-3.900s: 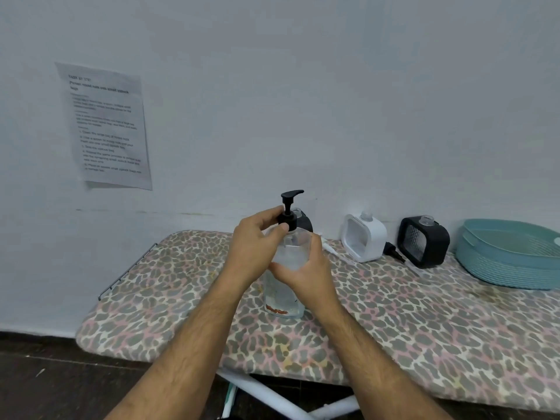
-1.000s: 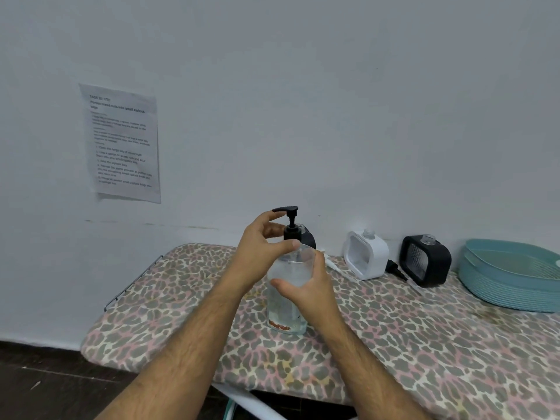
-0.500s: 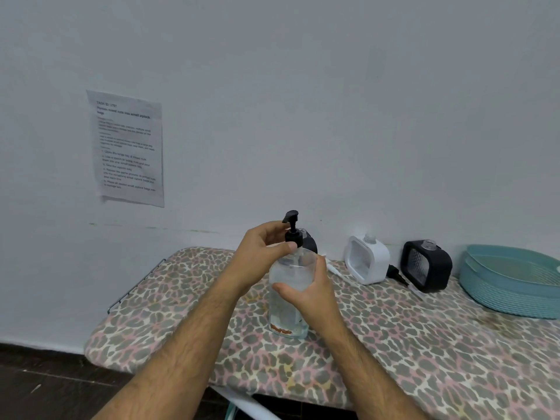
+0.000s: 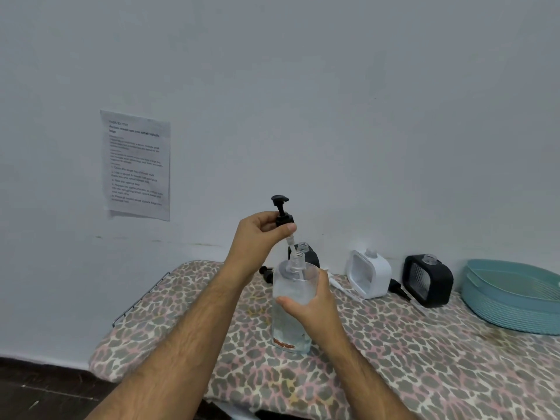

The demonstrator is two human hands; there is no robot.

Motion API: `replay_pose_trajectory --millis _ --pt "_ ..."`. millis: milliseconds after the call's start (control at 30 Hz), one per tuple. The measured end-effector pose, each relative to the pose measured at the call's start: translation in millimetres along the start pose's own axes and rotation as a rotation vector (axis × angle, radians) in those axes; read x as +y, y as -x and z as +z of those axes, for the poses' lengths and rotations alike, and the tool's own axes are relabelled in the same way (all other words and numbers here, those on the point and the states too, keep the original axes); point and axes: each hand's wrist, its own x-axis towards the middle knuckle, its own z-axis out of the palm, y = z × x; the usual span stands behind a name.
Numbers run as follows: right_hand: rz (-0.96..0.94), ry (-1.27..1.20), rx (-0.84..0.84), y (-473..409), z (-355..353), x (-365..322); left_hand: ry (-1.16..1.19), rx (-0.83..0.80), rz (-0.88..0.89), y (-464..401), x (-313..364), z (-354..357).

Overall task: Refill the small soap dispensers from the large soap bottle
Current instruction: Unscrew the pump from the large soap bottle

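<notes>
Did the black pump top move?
Yes. The black pump top, held by the left hand, has gone up off the big bottle's neck.

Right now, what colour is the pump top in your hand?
Black pump top, seen in the head view.

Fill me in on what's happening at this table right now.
A person is opening the large soap bottle. The right hand grips the bottle upright on the table, while the left hand holds the black pump head lifted off the neck, its tube partly inside. Three small dispensers wait by the wall, pumps off.
</notes>
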Motion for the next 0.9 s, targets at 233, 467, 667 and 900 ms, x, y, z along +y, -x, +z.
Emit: replay_pose_trajectory --millis 233,467,667,900 --pt "0.011 0.035 -0.012 0 -1 -1 0.13 0.082 0.085 -6 30 -10" --pt "0.023 0.025 -0.024 1 -2 -6 0.142 0.136 0.142 -6 53 -20" --pt "0.017 0.03 -0.034 3 -3 -8 0.159 0.184 0.182 -3 64 -25" --pt "0.007 0.008 -0.04 5 -5 -11 0.139 0.204 0.208 0 69 -26"
